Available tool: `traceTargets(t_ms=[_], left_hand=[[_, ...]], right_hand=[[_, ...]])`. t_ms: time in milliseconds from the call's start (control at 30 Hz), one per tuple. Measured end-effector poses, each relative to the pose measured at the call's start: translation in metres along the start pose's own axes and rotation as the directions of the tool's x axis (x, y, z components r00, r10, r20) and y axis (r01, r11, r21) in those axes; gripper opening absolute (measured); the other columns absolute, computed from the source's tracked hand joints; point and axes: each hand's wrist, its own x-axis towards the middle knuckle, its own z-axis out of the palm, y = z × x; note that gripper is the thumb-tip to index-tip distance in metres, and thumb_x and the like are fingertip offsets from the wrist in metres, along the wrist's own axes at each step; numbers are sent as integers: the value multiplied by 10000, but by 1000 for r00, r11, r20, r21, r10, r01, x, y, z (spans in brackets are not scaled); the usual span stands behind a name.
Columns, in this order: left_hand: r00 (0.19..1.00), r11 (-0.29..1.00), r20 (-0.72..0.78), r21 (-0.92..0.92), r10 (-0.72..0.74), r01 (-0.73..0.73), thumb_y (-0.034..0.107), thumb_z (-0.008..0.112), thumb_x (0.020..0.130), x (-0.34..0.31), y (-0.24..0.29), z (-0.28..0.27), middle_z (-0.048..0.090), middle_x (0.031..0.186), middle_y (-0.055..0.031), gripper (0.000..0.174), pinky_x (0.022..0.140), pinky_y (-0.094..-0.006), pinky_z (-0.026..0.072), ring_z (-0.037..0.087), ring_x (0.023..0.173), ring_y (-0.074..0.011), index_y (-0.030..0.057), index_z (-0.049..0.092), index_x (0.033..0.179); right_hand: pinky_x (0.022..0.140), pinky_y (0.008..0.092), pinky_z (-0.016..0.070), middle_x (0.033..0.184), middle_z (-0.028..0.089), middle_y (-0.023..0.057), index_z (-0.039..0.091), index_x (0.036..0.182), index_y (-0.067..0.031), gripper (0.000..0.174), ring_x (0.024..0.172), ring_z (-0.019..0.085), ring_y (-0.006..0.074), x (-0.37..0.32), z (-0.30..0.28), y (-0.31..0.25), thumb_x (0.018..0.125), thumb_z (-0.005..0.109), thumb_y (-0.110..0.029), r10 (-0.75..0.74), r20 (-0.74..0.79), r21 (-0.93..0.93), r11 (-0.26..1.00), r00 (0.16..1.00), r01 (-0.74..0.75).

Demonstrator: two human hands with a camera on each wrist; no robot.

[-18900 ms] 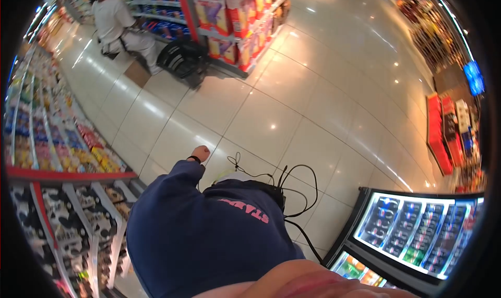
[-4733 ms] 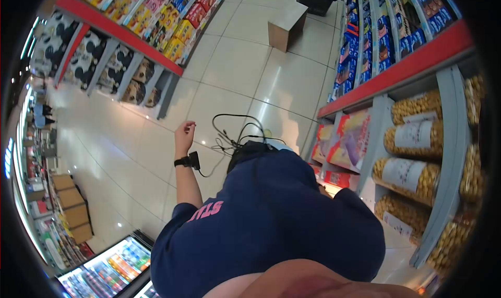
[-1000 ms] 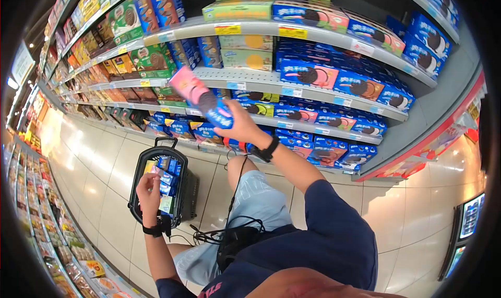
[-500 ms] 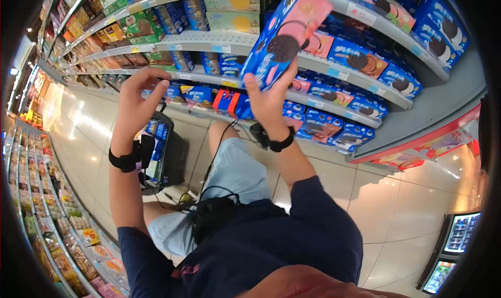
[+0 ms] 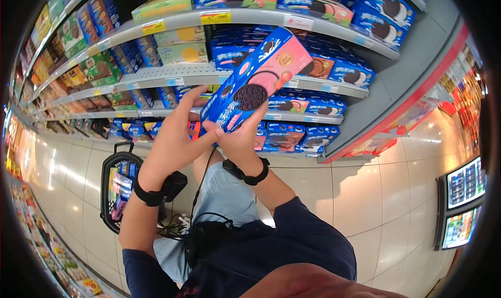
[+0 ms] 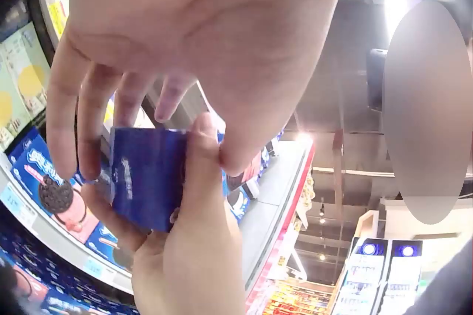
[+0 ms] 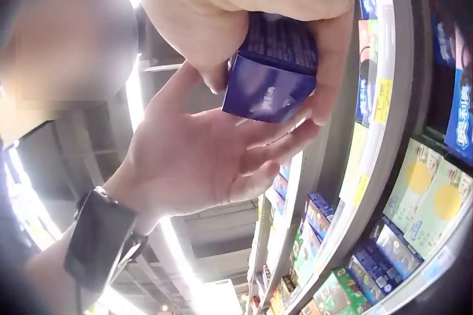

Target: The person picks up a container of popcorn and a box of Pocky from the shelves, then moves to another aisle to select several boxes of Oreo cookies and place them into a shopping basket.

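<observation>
In the head view, my right hand point(image 5: 241, 139) grips the lower end of a blue and pink cookie box point(image 5: 250, 95), which tilts up to the right before the shelves. A dark sandwich cookie is printed on its pink side. My left hand point(image 5: 176, 135) is at the lower end with fingers spread, its thumb beside the right thumb. In the left wrist view, the box's blue end point(image 6: 148, 178) faces the camera under the left palm point(image 6: 207, 27). The right wrist view shows the left hand's fingers point(image 7: 255, 171) extended around that end.
Shelves point(image 5: 323, 87) of similar blue cookie boxes point(image 5: 347, 71) and green cartons point(image 5: 182, 53) stand in front. On the floor at left is a black shopping basket point(image 5: 104, 193) holding several packages. A lit drinks fridge point(image 5: 462, 204) stands far right. Cables hang at the waist.
Much earlier, the person stood elsewhere in the aisles. Over the last second, the right hand has brought the box up and turned it, and the left hand has come from above the basket to the box.
</observation>
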Motion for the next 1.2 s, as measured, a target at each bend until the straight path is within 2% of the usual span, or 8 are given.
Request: traceTargets(t_ms=[100, 133, 167, 333, 500, 733, 1167, 1200], left_hand=[[981, 981, -5, -35, 192, -192, 113, 762, 721, 1, -4, 19, 622, 1124, -166, 662, 810, -318, 507, 629, 976, -216, 18, 488, 1316], [987, 985, -27, -71, 156, -157, 110, 771, 716, -1, -1, 23, 635, 1102, -147, 603, 821, -313, 501, 628, 968, -210, 13, 542, 1265], [984, 981, -18, -81, 177, -178, 110, 771, 716, -2, -1, 26, 635, 1102, -147, 603, 821, -313, 501, 628, 968, -210, 13, 542, 1265], [972, 942, -50, -241, 228, -233, 143, 751, 754, -5, -21, 30, 639, 1088, -145, 529, 826, -315, 491, 615, 988, -216, 23, 576, 1238], [900, 885, -129, -170, 417, -434, 105, 731, 747, 1, -48, 1, 636, 1019, -144, 379, 886, -343, 455, 594, 971, -248, 21, 653, 1109], [932, 847, -140, -389, 335, -363, 73, 739, 759, -18, -95, -11, 640, 1033, -97, 346, 888, -316, 458, 595, 973, -200, 24, 660, 1093], [971, 786, -154, -569, 186, -241, 35, 754, 790, -17, -136, -14, 614, 1092, -67, 393, 823, -267, 519, 603, 956, -124, 19, 598, 1150], [974, 793, -148, -565, 173, -227, 35, 754, 790, -17, -141, -14, 614, 1092, -67, 393, 823, -267, 519, 603, 956, -124, 19, 598, 1150]], right_hand=[[938, 418, 497, 1306, 414, 175, 1, 1444, -55, 1169, 1169, 517, 274, -18, -9, 4, 630, 836, 25, -81, -4, 68, 994, 997, 81], [928, 439, 508, 1309, 417, 196, -80, 1444, -66, 1195, 1160, 536, 292, -18, -14, -9, 659, 816, 32, -179, 100, -108, 976, 979, 190], [927, 411, 509, 1274, 458, 197, 109, 1344, -15, 1003, 1149, 564, 281, -22, -14, -9, 669, 850, -44, -223, 26, -43, 974, 974, 224], [903, 407, 529, 1326, 397, 194, 79, 1418, -15, 1010, 1187, 527, 294, -37, -41, -29, 698, 787, 9, -278, 136, -233, 924, 951, 303], [842, 389, 562, 1367, 323, 188, 18, 1487, -63, 981, 1185, 514, 293, -59, -94, -29, 774, 684, 38, -143, -17, -269, 954, 990, 133], [753, 344, 592, 1338, 407, 177, 100, 1521, -106, 895, 1021, 583, 231, -60, -92, -100, 864, 701, -193, -166, -70, -442, 889, 984, 119], [715, 267, 563, 1345, 433, 169, 377, 1407, -14, 738, 1116, 595, 260, -34, -66, -68, 764, 739, -35, -12, 134, -611, 786, 991, 92], [740, 287, 553, 1314, 456, 182, 388, 1405, -14, 752, 1134, 582, 279, -33, -72, -61, 748, 752, -59, -45, 204, -740, 647, 978, 184]])
